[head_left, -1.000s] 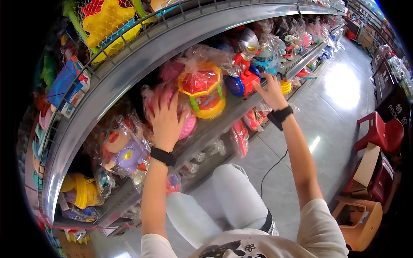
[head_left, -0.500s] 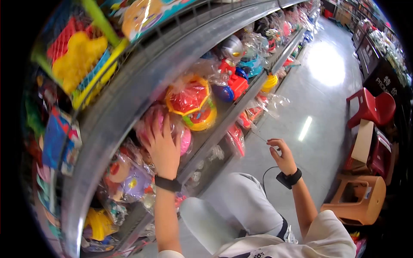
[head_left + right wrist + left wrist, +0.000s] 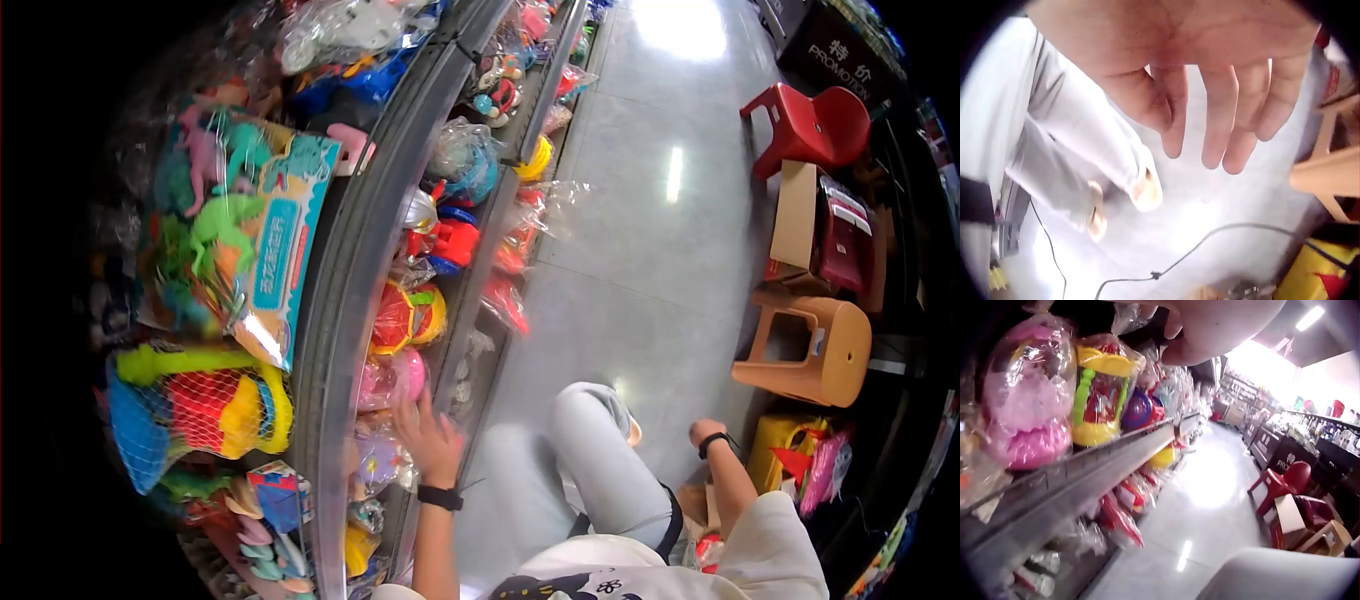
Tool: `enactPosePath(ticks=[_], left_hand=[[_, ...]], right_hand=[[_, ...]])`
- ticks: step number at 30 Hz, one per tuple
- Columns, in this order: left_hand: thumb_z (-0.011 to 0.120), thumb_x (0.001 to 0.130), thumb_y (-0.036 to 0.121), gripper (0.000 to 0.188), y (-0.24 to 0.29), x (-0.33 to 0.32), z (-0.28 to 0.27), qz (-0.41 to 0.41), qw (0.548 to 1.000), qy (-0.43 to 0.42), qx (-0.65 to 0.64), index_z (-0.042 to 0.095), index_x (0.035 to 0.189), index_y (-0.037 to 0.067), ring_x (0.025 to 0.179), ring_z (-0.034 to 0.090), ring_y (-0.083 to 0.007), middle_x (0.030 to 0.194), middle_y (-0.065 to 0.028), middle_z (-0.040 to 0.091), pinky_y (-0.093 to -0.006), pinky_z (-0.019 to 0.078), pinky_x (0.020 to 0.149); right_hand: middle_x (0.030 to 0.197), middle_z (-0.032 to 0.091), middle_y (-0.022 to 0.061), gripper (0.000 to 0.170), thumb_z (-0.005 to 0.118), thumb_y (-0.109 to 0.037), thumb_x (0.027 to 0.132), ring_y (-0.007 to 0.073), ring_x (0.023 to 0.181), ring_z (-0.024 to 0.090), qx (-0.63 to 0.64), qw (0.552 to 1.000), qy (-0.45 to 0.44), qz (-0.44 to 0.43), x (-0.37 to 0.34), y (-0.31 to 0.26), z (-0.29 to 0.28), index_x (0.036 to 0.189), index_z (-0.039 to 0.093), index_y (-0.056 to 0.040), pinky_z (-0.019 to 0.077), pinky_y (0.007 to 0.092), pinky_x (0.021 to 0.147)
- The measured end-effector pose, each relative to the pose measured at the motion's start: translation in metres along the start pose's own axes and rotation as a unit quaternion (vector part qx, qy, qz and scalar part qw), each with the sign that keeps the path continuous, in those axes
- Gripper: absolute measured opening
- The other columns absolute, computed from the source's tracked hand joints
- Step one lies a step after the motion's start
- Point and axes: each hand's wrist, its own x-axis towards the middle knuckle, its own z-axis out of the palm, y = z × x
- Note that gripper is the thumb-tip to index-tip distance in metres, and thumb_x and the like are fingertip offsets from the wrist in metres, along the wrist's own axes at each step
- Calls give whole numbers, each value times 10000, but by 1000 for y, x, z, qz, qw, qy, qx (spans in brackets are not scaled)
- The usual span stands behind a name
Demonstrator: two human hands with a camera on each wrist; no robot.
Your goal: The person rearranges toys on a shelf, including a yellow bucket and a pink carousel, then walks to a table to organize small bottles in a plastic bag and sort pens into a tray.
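Observation:
My left hand (image 3: 430, 440) is at the shelf edge with its fingers extended, beside a pink bagged toy (image 3: 392, 380) and a bagged toy with a purple flower-like part (image 3: 380, 462). In the left wrist view, the hand (image 3: 1210, 325) passes above the pink toy (image 3: 1029, 400) and the yellow-and-red drum-shaped toy (image 3: 1100, 394), holding nothing visible. My right hand (image 3: 706, 432) hangs low over the floor, away from the shelf. Seen from the right wrist, its fingers (image 3: 1219, 119) droop loosely with nothing in them.
Above the toy shelf, an upper shelf holds a dinosaur toy pack (image 3: 240, 230) and a netted beach toy set (image 3: 215, 405). Across the aisle are a red chair (image 3: 815, 125), an open cardboard box (image 3: 795, 215) and an orange stool (image 3: 810, 350). A black cable (image 3: 1210, 234) crosses the floor.
The head view has swung, so the shelf now runs more upright. My left hand has come off the pink toy toward the shelf edge. My right hand has left the red-and-blue toy and dropped low.

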Motion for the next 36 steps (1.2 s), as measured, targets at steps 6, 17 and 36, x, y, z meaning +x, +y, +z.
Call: enactPosePath(ticks=[6, 17, 36], left_hand=[[602, 792, 25, 567, 39, -50, -61, -41, 964, -245, -91, 493, 1343, 102, 1331, 349, -405, 1435, -189, 371, -509, 309, 1096], [582, 798, 35, 516, 159, 75, -130, 9, 930, -323, -176, 497, 1306, 78, 1297, 368, -403, 1395, -195, 384, -495, 309, 1086], [562, 863, 9, 282, 320, 393, -188, 49, 863, -169, -473, 624, 1136, 47, 1140, 540, -308, 1191, -121, 593, -377, 428, 962]], right_hand=[[1203, 652, 138, 375, 491, -339, 912, 306, 1117, 626, 59, 985, -152, 52, -118, 56, 38, 1118, 701, -107, 499, 439, 919], [985, 679, 203, 286, 571, -260, 874, 386, 946, 641, 434, 895, 80, -56, -168, 41, -129, 1013, 681, -36, 509, 431, 839], [948, 685, 138, 191, 604, -90, 885, 252, 807, 654, 428, 824, 188, -318, -158, 38, -547, 1064, 655, -49, 524, 349, 738]])
